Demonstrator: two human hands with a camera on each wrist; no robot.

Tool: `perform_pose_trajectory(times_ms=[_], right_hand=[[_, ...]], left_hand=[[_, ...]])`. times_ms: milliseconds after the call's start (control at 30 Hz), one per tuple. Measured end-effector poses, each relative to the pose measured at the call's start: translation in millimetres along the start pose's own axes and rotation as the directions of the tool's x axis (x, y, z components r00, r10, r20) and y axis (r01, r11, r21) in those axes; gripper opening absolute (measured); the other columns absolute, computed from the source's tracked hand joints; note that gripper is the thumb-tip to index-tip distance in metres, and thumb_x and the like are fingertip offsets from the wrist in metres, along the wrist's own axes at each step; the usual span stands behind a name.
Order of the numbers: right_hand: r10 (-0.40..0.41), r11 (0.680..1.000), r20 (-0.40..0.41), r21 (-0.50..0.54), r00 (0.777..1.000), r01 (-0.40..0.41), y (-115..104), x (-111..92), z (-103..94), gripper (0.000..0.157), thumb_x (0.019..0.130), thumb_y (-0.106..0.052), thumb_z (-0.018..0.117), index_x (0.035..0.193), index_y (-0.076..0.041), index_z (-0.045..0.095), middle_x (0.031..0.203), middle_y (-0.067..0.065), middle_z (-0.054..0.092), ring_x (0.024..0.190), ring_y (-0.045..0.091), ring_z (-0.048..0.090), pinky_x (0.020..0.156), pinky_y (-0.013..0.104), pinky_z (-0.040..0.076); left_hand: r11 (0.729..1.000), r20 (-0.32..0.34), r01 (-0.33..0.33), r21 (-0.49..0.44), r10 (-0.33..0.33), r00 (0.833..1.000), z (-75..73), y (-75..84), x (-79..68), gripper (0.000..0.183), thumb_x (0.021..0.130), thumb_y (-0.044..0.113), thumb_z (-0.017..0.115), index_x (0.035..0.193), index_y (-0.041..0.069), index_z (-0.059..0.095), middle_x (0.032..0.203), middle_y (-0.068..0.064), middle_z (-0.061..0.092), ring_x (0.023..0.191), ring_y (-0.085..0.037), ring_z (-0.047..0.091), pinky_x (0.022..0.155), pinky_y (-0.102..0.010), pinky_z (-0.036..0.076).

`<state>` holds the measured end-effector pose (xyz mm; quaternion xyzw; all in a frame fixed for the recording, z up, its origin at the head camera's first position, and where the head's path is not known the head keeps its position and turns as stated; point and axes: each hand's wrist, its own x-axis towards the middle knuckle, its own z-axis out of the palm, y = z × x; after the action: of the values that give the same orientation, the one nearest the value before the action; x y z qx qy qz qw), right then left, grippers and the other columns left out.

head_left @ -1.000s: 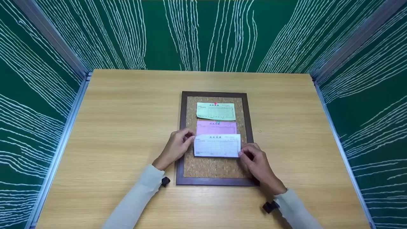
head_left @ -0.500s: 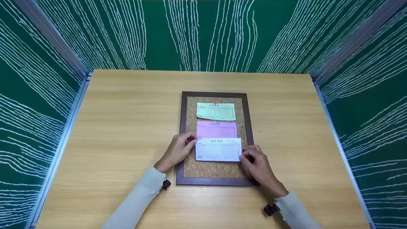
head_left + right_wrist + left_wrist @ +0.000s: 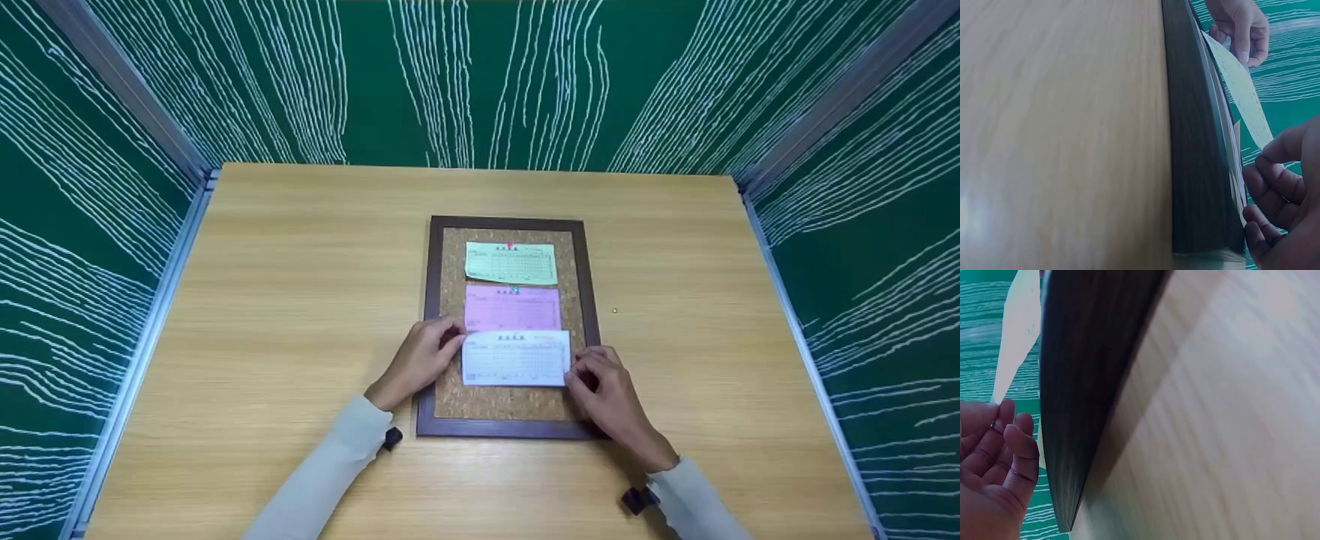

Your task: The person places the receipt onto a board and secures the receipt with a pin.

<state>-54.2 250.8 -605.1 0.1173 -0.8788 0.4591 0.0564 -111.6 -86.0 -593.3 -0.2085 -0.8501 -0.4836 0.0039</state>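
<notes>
A white printed form slip (image 3: 515,360) is stretched between both hands over a cork board (image 3: 495,405) with a dark brown frame. My left hand (image 3: 424,352) pinches its upper left corner between thumb and forefinger. At the lower right corner my right hand (image 3: 611,386) pinches it the same way. In the right wrist view the slip (image 3: 1241,87) stands tilted, partly raised off the board. Above it lies a pink slip (image 3: 512,309) under a green push pin (image 3: 514,289). A green slip (image 3: 510,264) with a red push pin (image 3: 510,245) is higher up.
The board lies on a wooden table (image 3: 300,262). A tiny gold-coloured thing (image 3: 614,310) lies right of the frame. Green walls (image 3: 375,75) with white wavy lines enclose the table at the back and both sides.
Both hands have drawn the white slip down the board, toward the person. More of the pink slip now shows above it. The pinned slips have stayed in place.
</notes>
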Motion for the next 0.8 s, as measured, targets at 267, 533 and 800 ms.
perform_pose_trajectory(times_ms=[267, 533, 800], right_hand=[[0.018, 0.997, 0.012, -0.071, 1.000, -0.017, 0.3, -1.1, 1.0, 0.025, 0.092, 0.004, 0.080, 0.079, -0.015, 0.071, 0.096, -0.004, 0.068, 0.115, 0.020, 0.055, 0.099, 0.025, 0.042], [-0.050, 0.990, -0.002, -0.134, 0.999, 0.049, 4.9, -4.0, 4.2, 0.024, 0.084, 0.005, 0.086, 0.075, -0.012, 0.072, 0.099, 0.000, 0.067, 0.116, 0.025, 0.054, 0.098, 0.027, 0.040], [-0.092, 0.984, 0.001, -0.154, 0.996, 0.091, 4.7, -4.5, 4.8, 0.021, 0.082, 0.005, 0.085, 0.075, -0.010, 0.072, 0.101, 0.005, 0.068, 0.116, 0.030, 0.054, 0.101, 0.030, 0.039]], left_hand=[[0.998, 0.014, 0.025, 0.050, -0.025, 1.000, 3.2, 0.8, 1.0, 0.005, 0.107, 0.004, 0.071, 0.104, 0.005, 0.075, 0.103, -0.005, 0.077, 0.092, -0.016, 0.070, 0.083, -0.036, 0.060], [0.995, 0.029, 0.046, 0.094, -0.049, 0.998, 5.3, 2.5, 1.6, 0.005, 0.107, 0.007, 0.071, 0.106, 0.005, 0.075, 0.100, -0.004, 0.074, 0.087, -0.015, 0.067, 0.078, -0.032, 0.058], [0.990, 0.023, 0.050, 0.130, -0.053, 0.998, 6.2, 4.1, 1.0, 0.004, 0.106, 0.006, 0.072, 0.104, 0.005, 0.076, 0.102, -0.006, 0.074, 0.093, -0.020, 0.070, 0.083, -0.039, 0.060]])
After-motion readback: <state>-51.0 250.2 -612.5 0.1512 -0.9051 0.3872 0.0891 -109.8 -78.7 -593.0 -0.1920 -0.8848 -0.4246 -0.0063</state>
